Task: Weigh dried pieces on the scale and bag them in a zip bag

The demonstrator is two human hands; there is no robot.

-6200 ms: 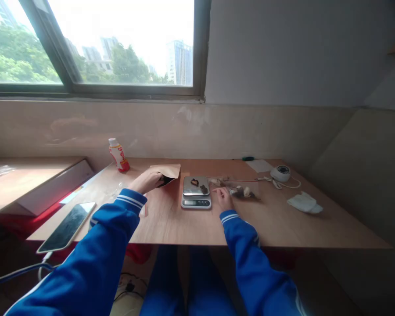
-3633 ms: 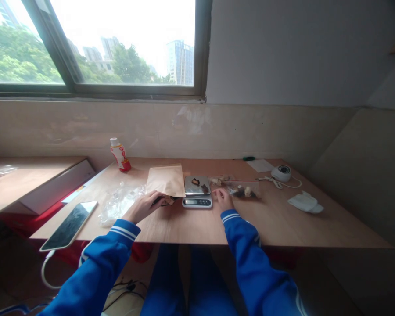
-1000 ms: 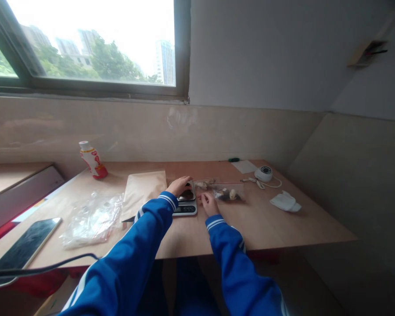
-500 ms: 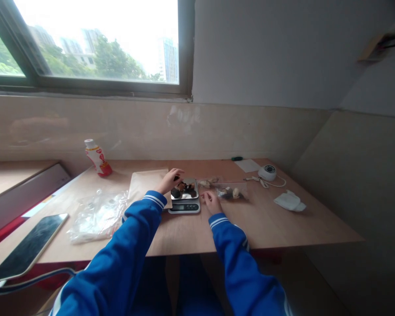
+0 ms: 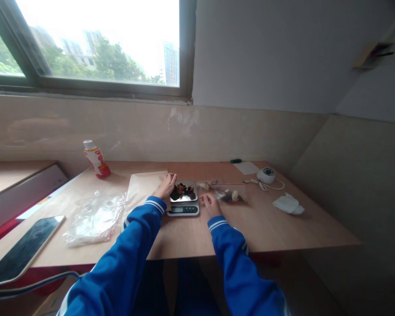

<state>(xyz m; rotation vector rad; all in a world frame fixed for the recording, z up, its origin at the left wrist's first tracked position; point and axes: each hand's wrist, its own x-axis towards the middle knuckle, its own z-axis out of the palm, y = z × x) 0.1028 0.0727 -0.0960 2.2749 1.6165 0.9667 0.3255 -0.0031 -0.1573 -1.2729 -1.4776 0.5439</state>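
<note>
Left hand (image 5: 166, 186) has dropped from over the scale pan to the pan's left side, and the dark pieces (image 5: 183, 190) now sit bunched on the pan; they lie in a loose clump, longer left to right, on the steel top of the kitchen scale (image 5: 183, 210); left hand is the nearer one, its fingertips (image 5: 171, 177) pointing forward, just beside the pan, fingers close together, no clear pinch; whether anything small is held there cannot be told from this view; palm side is hidden, and the hand lies over the right edge of the brown paper envelope (image 5: 145, 188); right hand (image 5: 211, 205) is farther from the clump, low on the table to the right of the scale, fingers loosely spread, nothing seen in them; it sits just by the near edge of the clear zip bag (image 5: 228, 194), which holds pale and dark pieces; contact with the bag cannot be told; crumpled plastic bag (image 5: 95, 219) lies left of the envelope, phone (image 5: 23, 250) near the table's left edge, bottle (image 5: 95, 159) at the back; white cloth (image 5: 288, 204) and corded round device (image 5: 266, 175) lie off to the right.
</note>
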